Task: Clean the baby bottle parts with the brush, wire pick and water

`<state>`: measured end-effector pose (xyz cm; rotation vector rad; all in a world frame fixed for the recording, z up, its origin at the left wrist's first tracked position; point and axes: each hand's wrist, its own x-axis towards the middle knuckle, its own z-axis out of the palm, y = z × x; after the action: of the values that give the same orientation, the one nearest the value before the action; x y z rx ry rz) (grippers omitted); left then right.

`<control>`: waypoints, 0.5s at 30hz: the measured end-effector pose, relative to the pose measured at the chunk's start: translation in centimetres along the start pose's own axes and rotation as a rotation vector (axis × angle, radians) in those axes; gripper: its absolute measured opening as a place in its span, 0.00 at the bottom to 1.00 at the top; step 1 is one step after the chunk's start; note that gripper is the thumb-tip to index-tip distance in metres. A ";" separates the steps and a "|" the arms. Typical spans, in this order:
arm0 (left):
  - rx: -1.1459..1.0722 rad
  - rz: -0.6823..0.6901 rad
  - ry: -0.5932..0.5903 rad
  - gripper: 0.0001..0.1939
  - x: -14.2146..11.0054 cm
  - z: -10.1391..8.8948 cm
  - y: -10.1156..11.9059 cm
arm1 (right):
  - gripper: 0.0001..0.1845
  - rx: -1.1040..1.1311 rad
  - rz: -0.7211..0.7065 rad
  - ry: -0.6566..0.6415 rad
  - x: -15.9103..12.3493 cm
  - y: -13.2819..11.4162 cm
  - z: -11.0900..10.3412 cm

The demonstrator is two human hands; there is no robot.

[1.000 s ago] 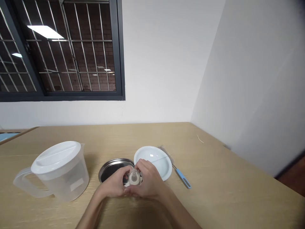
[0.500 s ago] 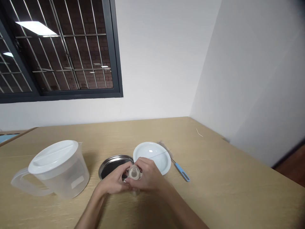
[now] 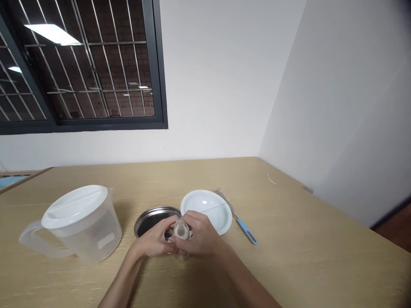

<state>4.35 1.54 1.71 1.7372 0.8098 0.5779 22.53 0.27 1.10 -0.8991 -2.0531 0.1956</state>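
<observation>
Between my two hands is a baby bottle (image 3: 181,230) with a clear cap over its teat, seen from above. My left hand (image 3: 157,238) is closed around its left side, thumb and fingers at the collar. From the right, my right hand (image 3: 199,236) grips the bottle's top, with the thumb in front and the fingers behind. Most of the bottle's body is hidden below the hands. Just behind them lie a shiny round metal tray (image 3: 144,220) and a white divided plate (image 3: 205,202), both partly covered by the hands.
A translucent pitcher (image 3: 93,239) with a white lid stands at the left, its handle pointing left. Right of the plate lies a bottle brush (image 3: 245,230) with a blue handle. A thin pale strand (image 3: 271,179) rests near the table's far right edge.
The view has shifted slightly, so the items on the table appear a little farther right. Both hands keep their hold on the bottle, with barely any visible movement.
</observation>
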 end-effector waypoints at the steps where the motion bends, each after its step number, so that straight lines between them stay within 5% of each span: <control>1: -0.011 0.003 0.000 0.19 0.1 0.0 -0.1 | 0.14 0.002 -0.018 -0.003 0.0 -0.1 -0.1; 10: 0.009 0.045 -0.017 0.21 0.1 -0.1 0.6 | 0.12 -0.059 -0.161 -0.005 -0.1 0.3 0.2; 15: 0.029 0.010 0.005 0.18 0.0 0.0 0.4 | 0.13 -0.053 -0.101 0.001 -0.1 0.3 0.2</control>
<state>4.40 1.46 2.13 1.7677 0.8167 0.5806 22.56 0.46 0.74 -0.8251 -2.1052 0.0870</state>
